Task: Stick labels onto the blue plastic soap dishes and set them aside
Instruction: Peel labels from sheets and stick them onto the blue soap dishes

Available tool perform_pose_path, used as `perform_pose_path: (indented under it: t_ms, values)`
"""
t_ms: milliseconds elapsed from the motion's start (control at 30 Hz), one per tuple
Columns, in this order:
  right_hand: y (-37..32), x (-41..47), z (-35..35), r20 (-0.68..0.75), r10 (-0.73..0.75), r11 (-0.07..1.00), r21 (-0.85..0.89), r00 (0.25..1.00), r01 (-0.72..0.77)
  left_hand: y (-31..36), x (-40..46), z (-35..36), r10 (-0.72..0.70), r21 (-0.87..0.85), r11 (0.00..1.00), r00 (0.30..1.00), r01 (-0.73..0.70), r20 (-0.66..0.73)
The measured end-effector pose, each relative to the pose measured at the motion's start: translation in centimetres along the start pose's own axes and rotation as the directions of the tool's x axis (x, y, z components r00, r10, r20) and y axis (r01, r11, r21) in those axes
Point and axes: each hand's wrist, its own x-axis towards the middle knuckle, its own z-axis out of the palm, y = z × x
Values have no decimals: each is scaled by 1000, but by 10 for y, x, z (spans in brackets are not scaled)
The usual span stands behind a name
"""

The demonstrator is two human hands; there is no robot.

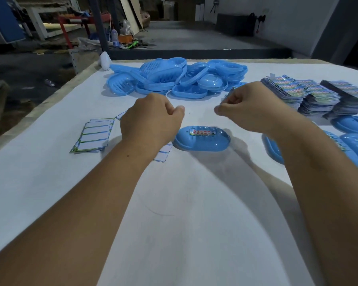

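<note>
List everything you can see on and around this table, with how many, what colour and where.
Table: one, white top, fills the near view.
Labelled dish: one, blue, centre, below the hands.
Dish heap: many, blue, far centre.
Finished dishes: a few, blue with labels, right edge.
Label stacks: several, multicoloured, far right.
Backing sheets: a small pile, white with green-blue edges, left of centre.
White object: one, far left corner of the table.
Bottle: one, clear, on the floor beyond.
Left hand: fingers curled, over the backing sheets.
Right hand: fingers curled, contents unclear.
</note>
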Motion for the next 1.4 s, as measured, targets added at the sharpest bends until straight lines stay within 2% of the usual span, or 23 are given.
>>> perform_pose_path:
  t_ms: [67,167,267,433,600,733,933,1400]
  values:
    - [-6,-6,2,83,-115,993,50,990,111,-2,1,0,1,14,1000,1000,-1,-15]
    - [-19,-19,13,303,-246,969,41,921,245,-3,0,1,24,22,999,1000,-23,-17]
    - [-24,-25,25,361,-278,954,-7,890,300,-3,-1,3,40,2,999,999,-40,-29]
    - [-25,-27,28,347,-236,951,-110,908,289,-3,-1,2,52,8,999,998,-51,-38]
    - [-17,-28,15,321,-9,943,-313,947,115,-4,-1,2,44,23,999,999,-43,-29]
    - [-4,-36,5,225,74,906,-423,971,29,-5,-3,1,57,19,998,998,-57,-13]
    - [10,-49,-5,59,144,906,-410,988,-108,-4,-6,-1,75,30,997,997,-75,1]
    - [32,-43,-16,82,226,932,-308,971,-191,-1,-9,-4,73,22,997,997,-73,37]
